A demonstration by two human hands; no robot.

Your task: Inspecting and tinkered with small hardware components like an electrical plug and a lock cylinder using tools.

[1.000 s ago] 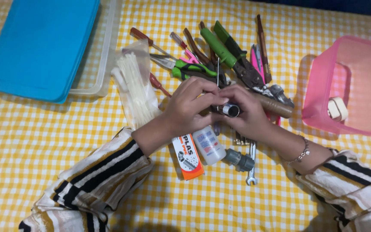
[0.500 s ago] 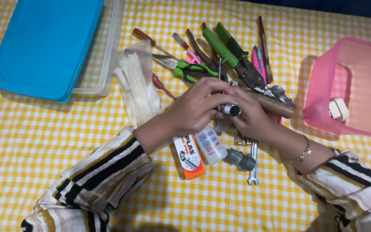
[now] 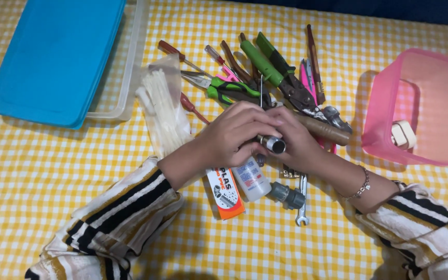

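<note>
My left hand (image 3: 232,136) and my right hand (image 3: 297,142) meet over a heap of hand tools on a yellow checked cloth. Together they grip a small dark cylinder with a shiny metal end (image 3: 275,144); a thin metal rod (image 3: 261,89) sticks up behind the fingers. Just below the hands lie an orange and white box (image 3: 225,193), a small white plastic bottle (image 3: 251,179), a grey pipe fitting (image 3: 289,195) and a spanner (image 3: 302,201). Behind the hands lie green-handled pliers (image 3: 232,88), green-handled snips (image 3: 278,70) and a wooden handle (image 3: 322,128).
A clear container with a blue lid (image 3: 53,57) sits at the far left. A bag of white cable ties (image 3: 164,111) lies beside it. A pink plastic tub (image 3: 416,103) holding a small white object (image 3: 403,134) stands at the right. Screwdrivers (image 3: 180,54) lie among the tools.
Both hands, with the cylinder between them, have dropped slightly toward me and lower over the bottle. The left fingers now wrap further over the cylinder.
</note>
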